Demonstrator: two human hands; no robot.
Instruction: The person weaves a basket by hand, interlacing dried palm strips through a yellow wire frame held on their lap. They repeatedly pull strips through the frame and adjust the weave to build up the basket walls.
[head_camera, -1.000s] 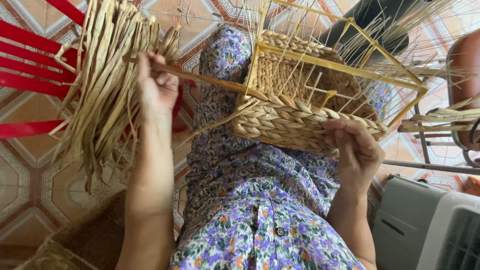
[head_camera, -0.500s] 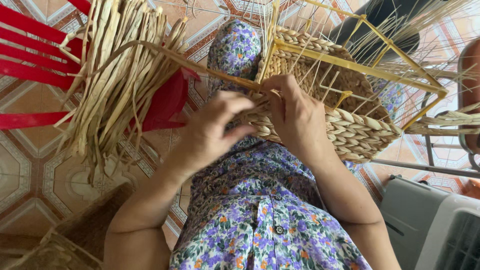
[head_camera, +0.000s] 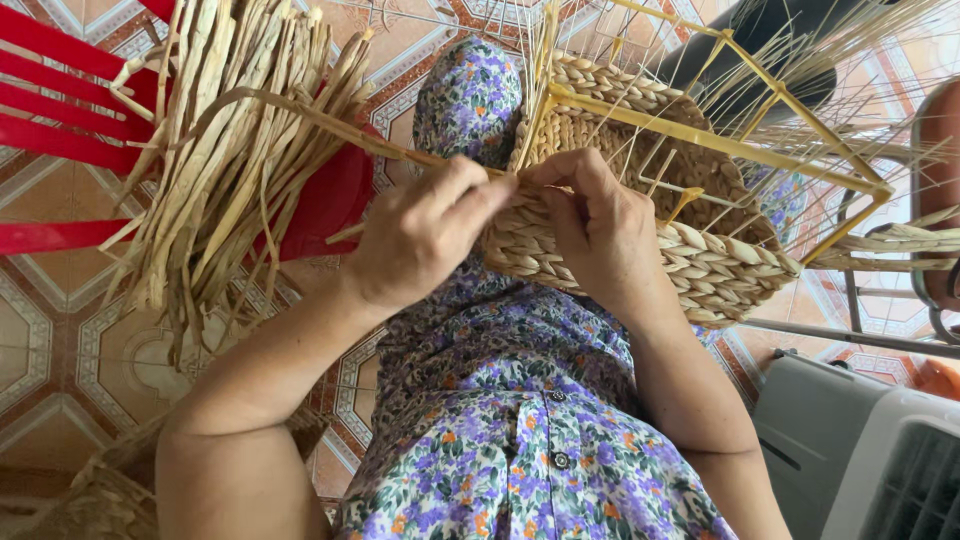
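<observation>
Patterned tile floor (head_camera: 60, 360); red chair (head_camera: 60, 130) holds straw (head_camera: 230, 170). Both hands, left (head_camera: 420, 240) and right (head_camera: 600, 230), pinch a strand (head_camera: 330, 125) at the basket (head_camera: 700, 260).

half-woven straw basket (head_camera: 690, 262) on yellow wire frame, tilted on lap; long straw strand (head_camera: 330, 125) trailing left.

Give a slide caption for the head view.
Both hands, left hand and right hand, pinch a straw strand at the woven basket rim.
</observation>
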